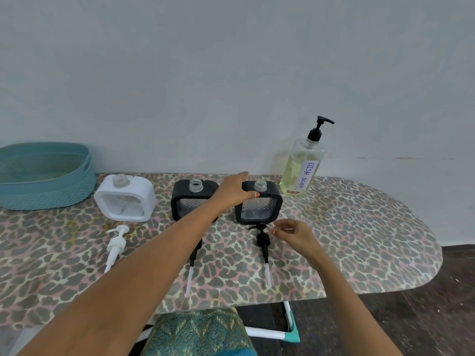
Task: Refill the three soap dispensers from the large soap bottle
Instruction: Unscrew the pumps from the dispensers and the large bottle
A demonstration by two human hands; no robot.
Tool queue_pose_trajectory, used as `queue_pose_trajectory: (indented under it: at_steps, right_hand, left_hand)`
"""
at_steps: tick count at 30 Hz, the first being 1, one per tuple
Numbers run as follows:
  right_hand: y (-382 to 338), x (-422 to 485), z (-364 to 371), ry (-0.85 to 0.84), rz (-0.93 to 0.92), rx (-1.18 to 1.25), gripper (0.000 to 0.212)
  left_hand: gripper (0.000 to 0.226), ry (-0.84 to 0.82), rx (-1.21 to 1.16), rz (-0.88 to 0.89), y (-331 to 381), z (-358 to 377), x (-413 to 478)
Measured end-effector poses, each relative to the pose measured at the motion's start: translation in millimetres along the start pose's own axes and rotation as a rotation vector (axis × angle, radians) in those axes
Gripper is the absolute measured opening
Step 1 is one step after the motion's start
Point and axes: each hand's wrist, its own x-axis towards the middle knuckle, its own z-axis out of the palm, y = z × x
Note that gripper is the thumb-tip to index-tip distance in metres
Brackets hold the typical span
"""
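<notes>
The ironing board [359, 227] carries the large soap bottle [300, 173] (upright, rear right, pump fitted) and three uncapped dispensers [126, 199] in a row. The left hand [231, 188] grips the right black dispenser [259, 209] at its top corner, thumb in front, fingers behind. The right hand [293, 233] hovers beside the black pump [262, 240] lying in front, fingers loosely curled, holding nothing.

Cover [359, 240]: leopard print, grey-pink-tan. Basket [46, 194] teal. Left dispenser [138, 186] white; middle dispenser [180, 191], right dispenser [276, 199] black. Large soap bottle [295, 170] yellowish.
</notes>
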Motion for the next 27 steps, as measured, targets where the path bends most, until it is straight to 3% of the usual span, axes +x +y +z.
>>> queue_pose_trajectory:
  at_steps: [8, 16, 21, 27]
  right_hand:
    - [-20, 24, -53, 0.269, -0.137, -0.026, 0.027]
    - [-17, 93, -84, 0.424, -0.144, -0.017, 0.06]
    - [-8, 140, -97, 0.294, -0.138, 0.011, 0.084]
    - [-11, 168, -106, 0.042, -0.154, 0.183, 0.069]
  left_hand:
    - [0.059, 0.087, -0.067, 0.084, 31, 2, 20]
    - [0.058, 0.088, -0.145, 0.09, 57, 28, 82]
    - [0.08, 0.069, -0.253, 0.077, 75, 38, 123]
    - [0.096, 0.021, -0.278, 0.074, 84, 48, 156]
